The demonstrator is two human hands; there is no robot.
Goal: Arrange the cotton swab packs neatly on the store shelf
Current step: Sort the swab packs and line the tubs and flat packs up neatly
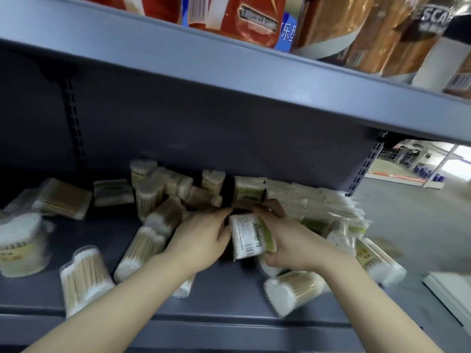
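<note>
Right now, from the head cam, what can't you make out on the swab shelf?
- Printed text on the green-and-white pack held between left hand and right hand: too blurred to read.
- Row of flat packs at the right: motion blur, count unclear.
- Round tub: cut by the left edge.
- Packs under both hands: hidden, so their lie is unknown.
- Upper-shelf goods: cut by the top edge.
</note>
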